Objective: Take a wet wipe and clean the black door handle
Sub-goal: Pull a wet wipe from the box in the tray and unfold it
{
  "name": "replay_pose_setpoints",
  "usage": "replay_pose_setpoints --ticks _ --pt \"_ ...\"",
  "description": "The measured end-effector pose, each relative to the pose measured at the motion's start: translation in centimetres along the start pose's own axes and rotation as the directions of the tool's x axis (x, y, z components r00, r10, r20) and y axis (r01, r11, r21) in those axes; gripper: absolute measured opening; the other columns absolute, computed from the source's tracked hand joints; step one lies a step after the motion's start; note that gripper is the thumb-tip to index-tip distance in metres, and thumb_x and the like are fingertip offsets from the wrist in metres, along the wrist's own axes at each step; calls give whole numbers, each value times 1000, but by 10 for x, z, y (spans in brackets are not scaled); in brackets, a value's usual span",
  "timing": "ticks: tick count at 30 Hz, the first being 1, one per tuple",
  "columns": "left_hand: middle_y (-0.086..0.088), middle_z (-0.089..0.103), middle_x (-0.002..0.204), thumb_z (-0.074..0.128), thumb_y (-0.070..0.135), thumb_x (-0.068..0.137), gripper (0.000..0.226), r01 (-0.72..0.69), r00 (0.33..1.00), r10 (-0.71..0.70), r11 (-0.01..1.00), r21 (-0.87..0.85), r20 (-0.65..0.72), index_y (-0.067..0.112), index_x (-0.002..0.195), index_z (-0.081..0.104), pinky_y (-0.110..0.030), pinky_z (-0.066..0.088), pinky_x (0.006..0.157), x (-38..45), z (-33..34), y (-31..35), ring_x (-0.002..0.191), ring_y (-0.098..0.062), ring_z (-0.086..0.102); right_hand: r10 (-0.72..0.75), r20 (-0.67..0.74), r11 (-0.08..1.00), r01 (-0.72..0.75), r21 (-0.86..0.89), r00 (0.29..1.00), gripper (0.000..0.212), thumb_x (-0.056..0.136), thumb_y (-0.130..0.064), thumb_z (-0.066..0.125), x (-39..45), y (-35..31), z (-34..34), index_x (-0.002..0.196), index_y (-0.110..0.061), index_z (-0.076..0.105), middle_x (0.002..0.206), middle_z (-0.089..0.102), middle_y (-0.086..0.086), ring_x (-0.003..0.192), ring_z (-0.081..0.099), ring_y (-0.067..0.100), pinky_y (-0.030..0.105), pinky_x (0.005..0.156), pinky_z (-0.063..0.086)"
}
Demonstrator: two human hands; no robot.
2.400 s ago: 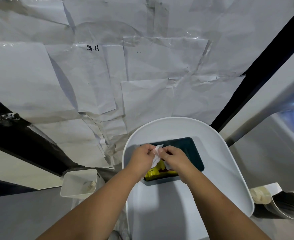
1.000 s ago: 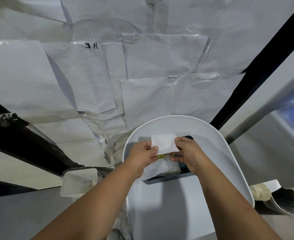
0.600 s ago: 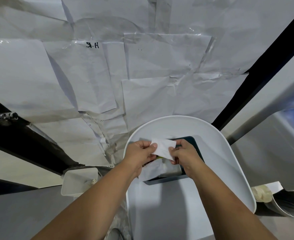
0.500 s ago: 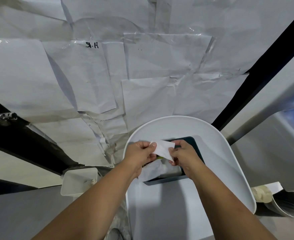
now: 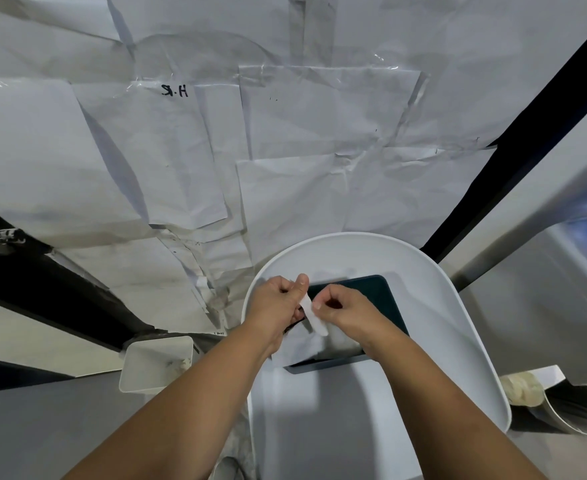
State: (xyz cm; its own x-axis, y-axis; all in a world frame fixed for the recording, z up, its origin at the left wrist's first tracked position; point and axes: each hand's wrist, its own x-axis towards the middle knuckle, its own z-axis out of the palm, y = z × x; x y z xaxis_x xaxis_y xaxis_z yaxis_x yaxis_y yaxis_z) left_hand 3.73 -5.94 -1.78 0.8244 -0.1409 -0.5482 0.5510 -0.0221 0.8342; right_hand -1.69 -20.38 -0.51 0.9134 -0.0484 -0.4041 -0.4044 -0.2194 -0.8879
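Left hand [image 5: 278, 306] and right hand [image 5: 345, 311] both pinching a folded white wet wipe [image 5: 314, 320], just above the dark green rectangular tray [image 5: 371, 292] on a white plastic chair seat [image 5: 458, 341].

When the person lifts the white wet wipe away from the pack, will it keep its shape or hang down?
The wet wipe, pinched between the left hand and right hand, looks thin and already folded narrow, so it will probably droop. It seems very light. Being damp, it may cling to the fingers rather than slip.
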Motion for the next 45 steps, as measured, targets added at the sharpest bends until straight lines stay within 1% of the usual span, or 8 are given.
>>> replay_pose_setpoints --ticks 4,9,16,27,35,40,43,45 --pt "0 43 47 73 39 84 41 0 1000 0 1000 -6 -16 12 68 46 -49 58 82 0 0 1 47 -16 40 86 -113 991 -73 112 990 10 94 -20 55 6 2 -5 87 -15 61 95 73 -3 96 67 18 32 83 51" --pt "0 44 48 73 45 81 44 1 1000 -1 1000 -29 14 13 68 46 -47 58 83 -2 0 2 49 -16 42 66 151 994 -79 81 986 18 91 -33 61 3 -3 -2 93 -16 61 92 69 0 87 63 15 30 83 48" --pt "0 45 47 75 34 83 34 38 999 -37 998 -39 40 10 76 51 -33 55 73 -4 0 4 41 -12 43 30 -102 982 -10 190 994 10 89 -12 63 12 2 -4 81 -5 64 79 63 4 79 56 18 31 75 44" --pt "-13 74 101 67 12 91 5 54 983 -42 996 -66 178 8 91 65 -32 58 82 -9 -11 7 97 -23 72 56 -88 967 -31 253 995 6 86 -11 68 9 -6 -1 83 -7 73 90 73 16 86 69 31 38 82 57" --pt "-16 67 108 50 -2 97 20 75 994 -41 927 -366 99 13 85 46 -47 57 84 -9 -19 12 98 -33 68 283 -123 753 -141 642 951 12 100 -9 43 16 -14 -4 100 -3 53 92 65 20 83 66 33 46 82 56" --pt "-19 65 115 41 -3 99 18 111 990 -34 796 -595 140 5 110 52 -40 60 77 -6 -30 19 98 -28 68 309 -21 595 -176 784 951 21 100 -5 38 13 -23 5 101 3 57 76 65 16 83 67 33 47 83 55" --pt "-16 68 101 41 3 99 19 124 989 -44 777 -617 143 3 108 58 -37 55 85 -12 -29 25 91 -25 66 386 -81 746 -259 614 919 19 90 -5 44 15 -25 9 98 3 59 69 64 14 73 67 31 45 75 59" --pt "-18 68 107 40 8 101 21 104 991 -44 846 -524 125 5 112 58 -35 52 80 -12 -30 25 94 -26 64 376 -235 920 -330 213 896 21 84 -7 47 16 -25 5 103 -6 57 83 66 12 78 67 29 44 72 60"
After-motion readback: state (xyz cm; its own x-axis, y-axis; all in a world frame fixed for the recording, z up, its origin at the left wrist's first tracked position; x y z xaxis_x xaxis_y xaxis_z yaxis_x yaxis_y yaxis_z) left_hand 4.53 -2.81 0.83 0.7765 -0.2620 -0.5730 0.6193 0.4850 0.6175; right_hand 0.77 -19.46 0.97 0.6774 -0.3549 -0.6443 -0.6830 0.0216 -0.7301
